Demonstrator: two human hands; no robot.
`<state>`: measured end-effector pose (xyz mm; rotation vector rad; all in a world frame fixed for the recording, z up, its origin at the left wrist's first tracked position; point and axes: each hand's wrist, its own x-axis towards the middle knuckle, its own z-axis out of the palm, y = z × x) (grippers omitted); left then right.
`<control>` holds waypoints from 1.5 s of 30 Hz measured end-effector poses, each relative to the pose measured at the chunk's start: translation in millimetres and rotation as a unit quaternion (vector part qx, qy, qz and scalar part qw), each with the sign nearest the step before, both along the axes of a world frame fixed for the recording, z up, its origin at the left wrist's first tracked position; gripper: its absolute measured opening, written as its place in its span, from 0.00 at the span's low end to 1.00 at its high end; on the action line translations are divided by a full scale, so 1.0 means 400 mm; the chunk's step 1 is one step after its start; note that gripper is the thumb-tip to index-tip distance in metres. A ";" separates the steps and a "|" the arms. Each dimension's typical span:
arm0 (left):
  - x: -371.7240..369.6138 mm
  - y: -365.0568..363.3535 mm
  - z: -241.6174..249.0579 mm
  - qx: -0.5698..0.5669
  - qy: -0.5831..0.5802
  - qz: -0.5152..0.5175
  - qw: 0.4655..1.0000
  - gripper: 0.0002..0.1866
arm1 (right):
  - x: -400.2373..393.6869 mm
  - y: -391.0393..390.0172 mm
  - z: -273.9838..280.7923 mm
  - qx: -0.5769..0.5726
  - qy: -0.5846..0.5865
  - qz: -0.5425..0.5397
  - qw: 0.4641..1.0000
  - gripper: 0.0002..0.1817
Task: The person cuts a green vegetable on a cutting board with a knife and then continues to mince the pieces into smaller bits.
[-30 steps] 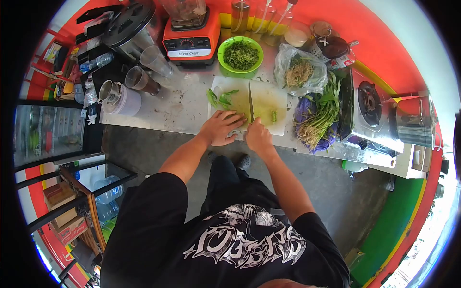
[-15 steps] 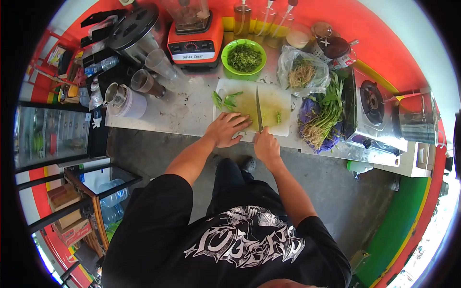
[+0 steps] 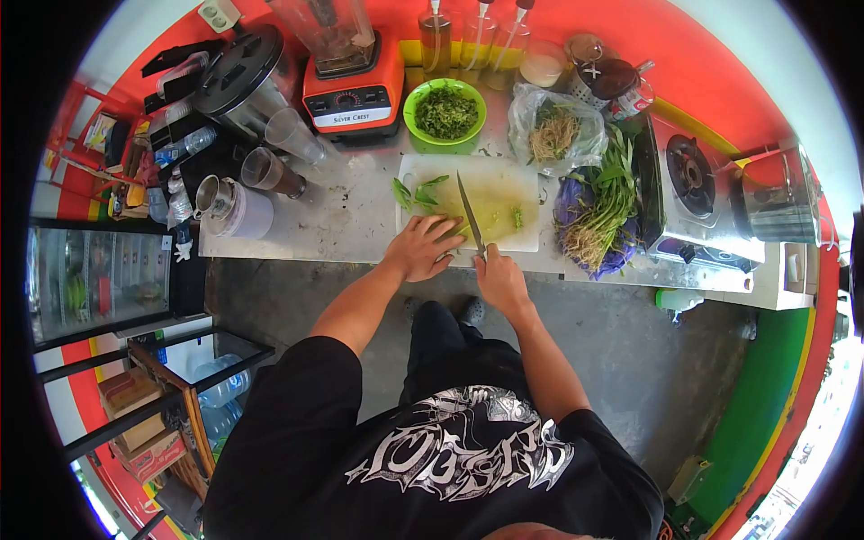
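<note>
My right hand (image 3: pixel 500 277) is closed round the handle of a knife (image 3: pixel 470 211), whose blade slants up and left over the white cutting board (image 3: pixel 522 180). Fingers bent, my left hand (image 3: pixel 423 246) presses on green stems at the board's lower left, and their leaves (image 3: pixel 421 192) stick out above it. A few cut green bits (image 3: pixel 517 216) lie on the board's right side. Behind the board stands a green bowl (image 3: pixel 447 112) full of chopped greens. Right of the board, a bunch of rooted greens (image 3: pixel 601 211) rests on purple plastic.
A red blender (image 3: pixel 353 99) stands behind left, with two clear cups (image 3: pixel 273 173) and a white container (image 3: pixel 238 211) further left. Bottles with pumps (image 3: pixel 477 45) line the wall. A clear bag (image 3: pixel 556 130) holds roots. On the right is a gas stove (image 3: pixel 691 175).
The knife has tilted, its tip swinging left and its blade now nearer my left fingers. The whole view has shifted slightly. My left hand stays on the stems.
</note>
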<state>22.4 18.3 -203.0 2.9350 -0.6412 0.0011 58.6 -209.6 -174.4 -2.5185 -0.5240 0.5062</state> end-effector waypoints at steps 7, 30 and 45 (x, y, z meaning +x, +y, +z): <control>0.001 0.000 0.002 -0.050 -0.020 0.015 0.998 0.29 | -0.007 0.000 -0.001 -0.038 -0.012 -0.011 0.999 0.17; 0.002 -0.008 0.003 -0.062 -0.024 0.034 0.997 0.31 | -0.061 -0.003 0.012 -0.050 -0.016 -0.036 0.998 0.16; 0.004 -0.005 0.006 -0.073 -0.022 0.049 0.996 0.31 | -0.022 0.048 0.033 -0.067 0.003 -0.041 0.997 0.17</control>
